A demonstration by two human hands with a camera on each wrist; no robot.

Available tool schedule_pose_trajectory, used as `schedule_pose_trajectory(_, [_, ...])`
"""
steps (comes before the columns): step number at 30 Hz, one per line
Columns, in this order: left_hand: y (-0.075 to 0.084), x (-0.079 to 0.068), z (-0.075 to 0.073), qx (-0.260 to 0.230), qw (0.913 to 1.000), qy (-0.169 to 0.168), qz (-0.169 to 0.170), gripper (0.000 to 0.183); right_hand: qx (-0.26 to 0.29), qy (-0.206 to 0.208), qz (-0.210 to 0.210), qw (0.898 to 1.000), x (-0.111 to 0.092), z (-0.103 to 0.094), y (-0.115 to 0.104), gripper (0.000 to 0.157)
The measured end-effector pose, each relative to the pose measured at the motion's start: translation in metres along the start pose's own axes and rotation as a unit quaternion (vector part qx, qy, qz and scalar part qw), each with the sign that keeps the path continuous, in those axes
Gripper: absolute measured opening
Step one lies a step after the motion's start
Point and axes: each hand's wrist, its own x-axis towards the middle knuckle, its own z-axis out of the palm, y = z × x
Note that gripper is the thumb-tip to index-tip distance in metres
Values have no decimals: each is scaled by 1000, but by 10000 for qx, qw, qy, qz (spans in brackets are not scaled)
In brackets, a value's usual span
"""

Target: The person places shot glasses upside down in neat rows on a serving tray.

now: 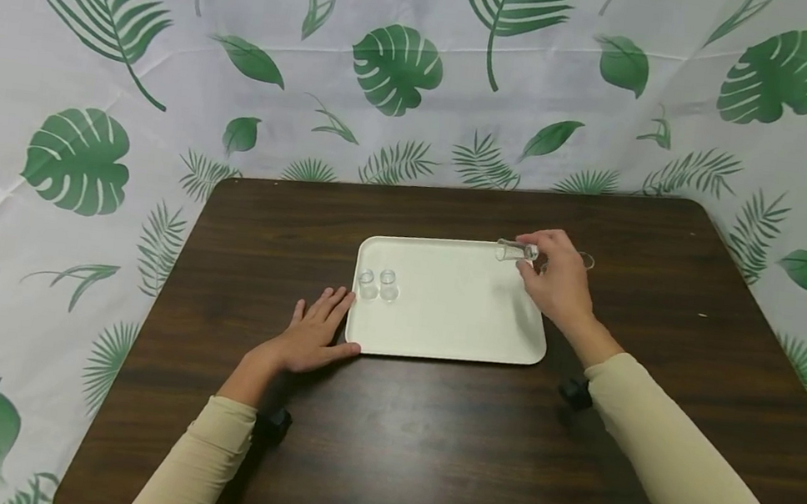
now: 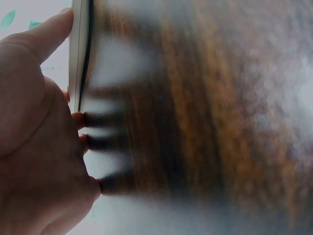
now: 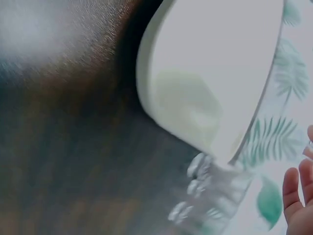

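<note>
My right hand (image 1: 560, 281) pinches a small clear glass (image 1: 509, 252), tipped on its side above the back right corner of the white tray (image 1: 453, 308). Two similar clear glasses, a left one (image 1: 367, 285) and a right one (image 1: 388, 285), stand side by side at the tray's left end. My left hand (image 1: 313, 338) lies with spread fingers at the tray's left edge, its thumb touching the front left corner. In the left wrist view the left palm (image 2: 39, 132) shows nothing held. Only part of the right hand (image 3: 301, 205) enters the right wrist view; its glass is mostly cut off there.
Several more clear glasses (image 3: 198, 169) stand on the dark wooden table (image 1: 411, 438) just beyond the tray's right end, mostly hidden behind my right hand in the head view. A white cloth with green leaves (image 1: 395, 70) hangs behind the table.
</note>
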Motion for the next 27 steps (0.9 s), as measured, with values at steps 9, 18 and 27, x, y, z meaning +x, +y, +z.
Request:
schedule_pose_trajectory(9, [-5, 1, 1, -2, 10000, -30, 4, 91, -851, -1258, -987, 9835, 13, 28, -36, 31])
schedule_pose_trajectory(18, [-2, 1, -2, 5, 10000, 17, 54, 91, -1815, -1809, -2515, 9333, 23, 62, -62, 31])
schedule_pose_trajectory(27, [-3, 3, -1, -39, 10000, -7, -27, 90, -2462, -1732, -3601, 8830, 19, 86, -74, 30])
